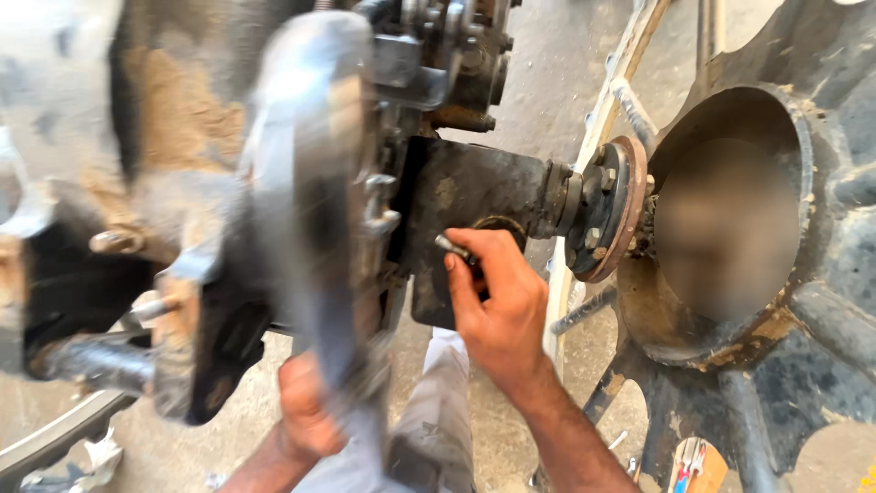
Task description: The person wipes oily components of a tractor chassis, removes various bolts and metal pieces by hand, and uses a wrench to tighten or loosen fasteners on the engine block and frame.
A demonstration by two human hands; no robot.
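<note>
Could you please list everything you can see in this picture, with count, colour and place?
metal plate: one, grey, blurred, upright left of centre
axle housing: one, dark and greasy, centre
hub flange: one, rusty, at the housing's right end
iron wheel: one, dark, right, with a round central opening
bolt: one, silver, at the housing's face
concrete floor: grey, behind and below
left hand: below the plate, gripping its lower edge
right hand: centre, fingertips pinching the bolt

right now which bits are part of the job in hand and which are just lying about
In hand:
- small bolt pinched by right hand
- dark axle housing
- metal cover, left hand under it

Lying about:
- big iron wheel
- crumpled rag
</note>
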